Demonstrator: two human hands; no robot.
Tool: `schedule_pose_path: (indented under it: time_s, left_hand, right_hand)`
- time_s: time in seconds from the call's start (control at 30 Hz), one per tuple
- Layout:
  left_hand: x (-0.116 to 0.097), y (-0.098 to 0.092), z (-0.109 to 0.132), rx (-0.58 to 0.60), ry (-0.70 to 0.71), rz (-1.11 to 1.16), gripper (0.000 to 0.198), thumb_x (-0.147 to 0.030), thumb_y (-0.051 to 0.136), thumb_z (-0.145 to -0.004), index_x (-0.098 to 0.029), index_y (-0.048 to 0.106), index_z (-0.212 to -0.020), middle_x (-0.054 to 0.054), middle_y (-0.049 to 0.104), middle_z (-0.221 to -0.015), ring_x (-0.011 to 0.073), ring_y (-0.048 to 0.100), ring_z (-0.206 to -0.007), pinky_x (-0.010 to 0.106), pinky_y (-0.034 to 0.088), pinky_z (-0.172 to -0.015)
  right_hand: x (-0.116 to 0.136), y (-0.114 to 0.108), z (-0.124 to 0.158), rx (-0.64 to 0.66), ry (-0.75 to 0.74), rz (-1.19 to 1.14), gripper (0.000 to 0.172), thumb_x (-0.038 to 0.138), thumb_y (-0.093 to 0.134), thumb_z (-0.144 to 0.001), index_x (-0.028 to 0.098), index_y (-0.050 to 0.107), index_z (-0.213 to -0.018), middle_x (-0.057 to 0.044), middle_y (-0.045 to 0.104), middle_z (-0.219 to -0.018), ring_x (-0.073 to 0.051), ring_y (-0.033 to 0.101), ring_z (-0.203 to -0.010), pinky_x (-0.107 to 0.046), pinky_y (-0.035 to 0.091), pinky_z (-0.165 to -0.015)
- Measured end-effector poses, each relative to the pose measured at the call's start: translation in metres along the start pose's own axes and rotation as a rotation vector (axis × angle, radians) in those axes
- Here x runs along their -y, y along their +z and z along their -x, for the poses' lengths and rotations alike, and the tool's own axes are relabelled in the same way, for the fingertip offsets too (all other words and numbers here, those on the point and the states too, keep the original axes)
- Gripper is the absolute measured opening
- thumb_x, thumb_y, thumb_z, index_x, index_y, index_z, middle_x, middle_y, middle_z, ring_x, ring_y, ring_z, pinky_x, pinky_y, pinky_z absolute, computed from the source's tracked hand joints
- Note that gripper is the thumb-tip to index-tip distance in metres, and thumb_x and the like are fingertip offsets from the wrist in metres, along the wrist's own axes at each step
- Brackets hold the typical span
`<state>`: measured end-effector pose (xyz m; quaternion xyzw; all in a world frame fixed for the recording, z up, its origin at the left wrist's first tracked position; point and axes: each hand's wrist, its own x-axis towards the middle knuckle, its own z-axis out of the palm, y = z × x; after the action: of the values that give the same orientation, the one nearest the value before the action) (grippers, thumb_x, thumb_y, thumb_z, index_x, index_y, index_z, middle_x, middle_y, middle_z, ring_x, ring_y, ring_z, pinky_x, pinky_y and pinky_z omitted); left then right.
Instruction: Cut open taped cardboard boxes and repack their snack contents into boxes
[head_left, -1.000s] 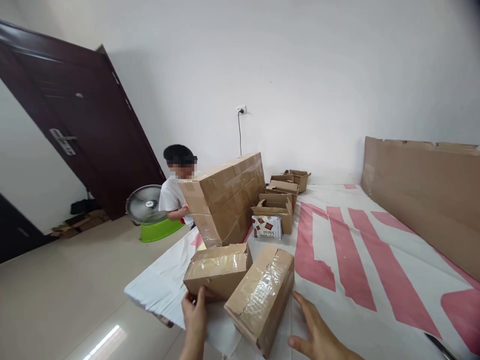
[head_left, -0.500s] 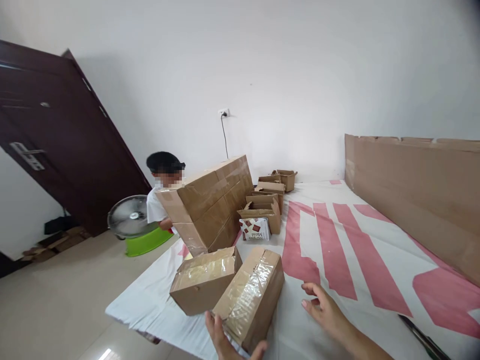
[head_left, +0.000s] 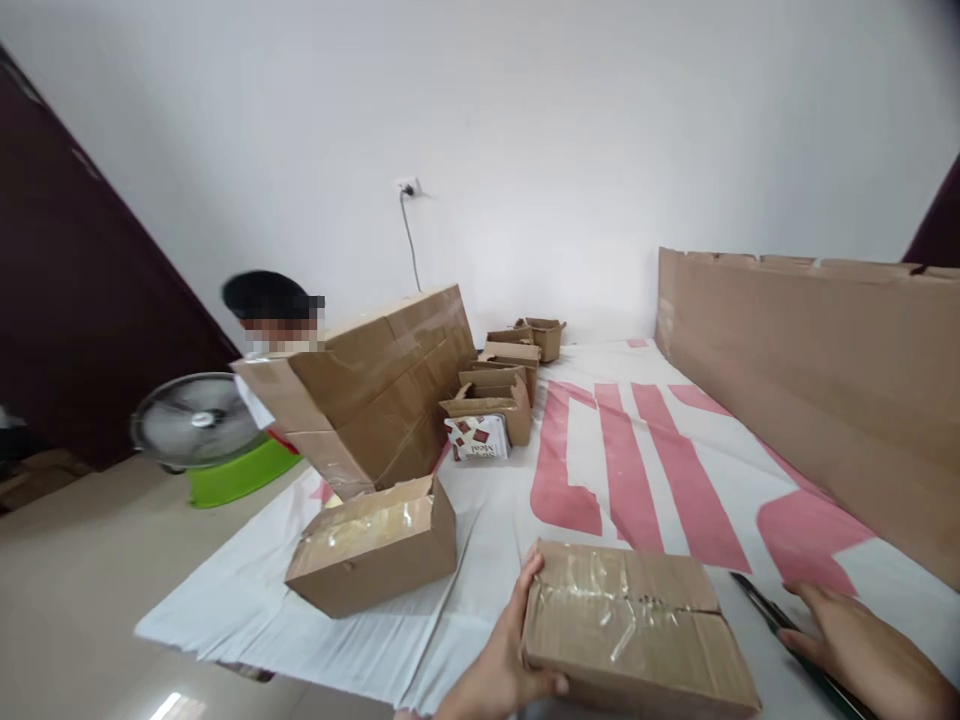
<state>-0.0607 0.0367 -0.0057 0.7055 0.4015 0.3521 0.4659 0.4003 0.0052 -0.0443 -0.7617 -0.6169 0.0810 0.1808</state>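
Observation:
My left hand (head_left: 499, 650) grips the left end of a taped cardboard box (head_left: 637, 620), its fingers on the far edge and its thumb on the near side. The box lies crosswise on the table. Just right of it rests a dark utility knife (head_left: 772, 615), pointing away and to the left. My right hand (head_left: 855, 640) is over the knife with thumb and forefinger apart; the thumb overlaps the handle, and whether it touches cannot be told. A second taped box (head_left: 375, 550) sits farther left.
Several small open boxes (head_left: 491, 400) line up behind, beside a large taped carton (head_left: 375, 380). A tall cardboard panel (head_left: 810, 390) stands along the right. A person (head_left: 270, 300) is behind the carton, near a fan (head_left: 202, 420). A pink-and-white sheet (head_left: 495, 490) covers the table.
The box at my left hand has turned crosswise and moved right, away from the second box. My right hand has moved right to the knife. The view has shifted right.

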Motion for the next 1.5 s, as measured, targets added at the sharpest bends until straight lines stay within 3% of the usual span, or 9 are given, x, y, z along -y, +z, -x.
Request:
schedule_pose_path:
  time_s: [0.13, 0.3, 0.43, 0.57, 0.67, 0.8, 0.93, 1.17, 1.5]
  left_hand:
    - [-0.014, 0.002, -0.022, 0.127, -0.038, 0.081, 0.117, -0.049, 0.084, -0.057, -0.022, 0.018, -0.151, 0.014, 0.011, -0.161, 0.0331, 0.015, -0.147, 0.048, 0.012, -0.119]
    - [-0.005, 0.005, -0.021, 0.087, -0.007, 0.098, 0.112, -0.051, 0.081, -0.060, -0.023, 0.020, -0.150, 0.015, 0.013, -0.160, 0.0351, 0.012, -0.147, 0.050, 0.012, -0.119]
    - [0.005, 0.009, -0.021, 0.063, 0.065, 0.087, 0.115, -0.053, 0.085, -0.053, -0.023, 0.025, -0.146, 0.017, 0.005, -0.160, 0.0387, 0.004, -0.148, 0.056, 0.006, -0.118]
    - [0.014, 0.014, -0.024, 0.047, 0.150, 0.135, 0.113, -0.055, 0.085, -0.052, -0.026, 0.025, -0.144, 0.017, 0.005, -0.159, 0.0392, 0.002, -0.148, 0.059, 0.005, -0.117]
    - [0.018, 0.015, -0.025, 0.042, 0.156, 0.164, 0.114, -0.055, 0.086, -0.050, -0.027, 0.026, -0.143, 0.017, 0.004, -0.159, 0.0399, 0.001, -0.147, 0.059, 0.003, -0.117]
    - [0.020, 0.016, -0.026, 0.066, 0.147, 0.179, 0.118, -0.053, 0.087, -0.050, -0.026, 0.023, -0.145, 0.017, 0.004, -0.159, 0.0392, 0.003, -0.147, 0.059, 0.002, -0.117]
    - [0.020, 0.016, -0.026, 0.074, 0.165, 0.154, 0.119, -0.054, 0.086, -0.052, -0.025, 0.021, -0.147, 0.017, 0.004, -0.160, 0.0380, 0.004, -0.148, 0.058, 0.005, -0.118]
    - [0.026, 0.017, -0.025, 0.056, 0.153, 0.147, 0.121, -0.053, 0.087, -0.051, -0.024, 0.020, -0.148, 0.017, 0.004, -0.159, 0.0397, 0.004, -0.147, 0.059, 0.005, -0.117]
    - [0.029, 0.022, -0.026, 0.006, 0.163, 0.214, 0.118, -0.047, 0.090, -0.047, -0.027, 0.027, -0.144, 0.016, 0.009, -0.159, 0.0419, 0.011, -0.146, 0.059, 0.010, -0.117]
  right_hand:
    - [0.013, -0.006, 0.025, 0.211, 0.032, 0.028, 0.046, 0.033, 0.062, -0.065, 0.024, 0.065, -0.111, -0.013, 0.071, -0.109, -0.032, 0.066, -0.100, -0.041, 0.051, -0.080]
    - [0.020, 0.000, 0.030, 0.094, -0.004, -0.033, 0.045, 0.028, 0.056, -0.069, 0.023, 0.061, -0.113, -0.012, 0.067, -0.112, -0.029, 0.065, -0.103, -0.037, 0.050, -0.085]
    - [0.036, -0.025, 0.012, -0.092, -0.056, -0.075, 0.040, 0.033, 0.050, -0.078, 0.022, 0.056, -0.116, -0.011, 0.065, -0.111, -0.027, 0.065, -0.100, -0.037, 0.052, -0.081]
    - [0.092, -0.071, -0.003, -0.239, -0.238, -0.108, 0.040, 0.040, 0.045, -0.090, 0.022, 0.048, -0.126, -0.009, 0.065, -0.113, -0.025, 0.065, -0.101, -0.035, 0.053, -0.079]
    - [0.146, -0.095, -0.002, -0.122, -0.450, -0.126, 0.036, 0.041, 0.047, -0.094, 0.026, 0.047, -0.127, -0.005, 0.069, -0.110, -0.020, 0.069, -0.090, -0.029, 0.054, -0.071]
    - [0.204, -0.103, 0.004, -0.041, -0.816, 0.059, 0.037, 0.024, 0.046, -0.094, 0.025, 0.049, -0.131, -0.002, 0.070, -0.096, -0.016, 0.067, -0.077, -0.028, 0.050, -0.063]
    - [0.238, -0.094, 0.002, -0.070, -0.982, 0.304, 0.050, 0.004, 0.048, -0.085, 0.021, 0.052, -0.131, -0.003, 0.068, -0.086, -0.017, 0.063, -0.069, -0.031, 0.044, -0.061]
    - [0.262, -0.088, -0.005, -0.042, -1.072, 0.456, 0.050, 0.001, 0.053, -0.081, 0.017, 0.055, -0.128, -0.005, 0.070, -0.087, -0.018, 0.064, -0.072, -0.032, 0.043, -0.064]
    - [0.263, -0.099, 0.001, 0.092, -1.023, 0.606, 0.042, 0.007, 0.060, -0.078, 0.017, 0.058, -0.119, -0.007, 0.071, -0.090, -0.021, 0.066, -0.069, -0.033, 0.044, -0.060]
